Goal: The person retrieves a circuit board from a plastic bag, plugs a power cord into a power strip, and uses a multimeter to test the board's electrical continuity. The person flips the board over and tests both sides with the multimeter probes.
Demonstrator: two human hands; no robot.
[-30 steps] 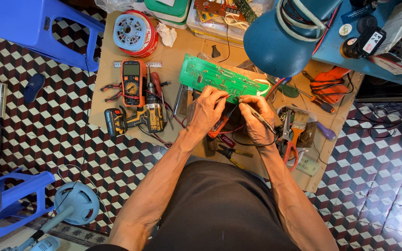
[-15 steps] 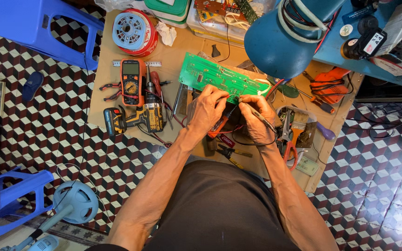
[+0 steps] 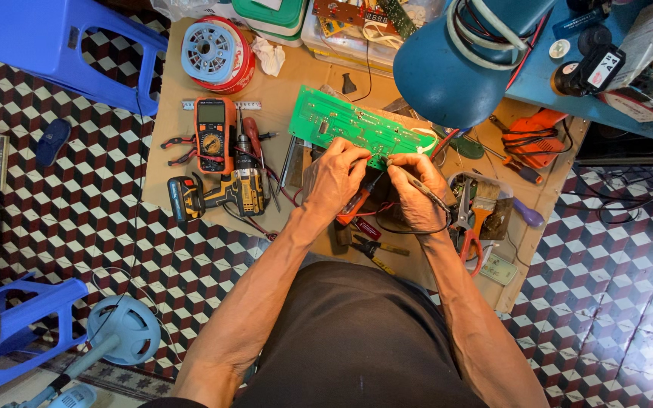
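- Head view looks straight down on a long green board [image 3: 357, 130] lying tilted on a low brown table [image 3: 296, 83], its near edge just above both hands.
- Small solder points dot the board's face; white wires leave its right end under a blue lamp [image 3: 455, 72], which covers that corner.
- Left hand [image 3: 334, 177] is curled, fingertips pinched together at the board's near edge; what they pinch is too small to tell.
- An orange-handled tool [image 3: 357, 202] lies under the left palm, touching it; whether the hand grips it cannot be told.
- Right hand [image 3: 416, 189] is closed around a thin iron [image 3: 426, 190], whose tip points left to the board's edge, between the two sets of fingertips.
- A black cord loops below the right wrist.
- Left of the left fingers sit a drill [image 3: 224, 193] and an orange meter [image 3: 215, 134]; right of the right fingers, pliers and a brush [image 3: 484, 208] in a tray.
- The lamp hides the table beyond the board's right end.
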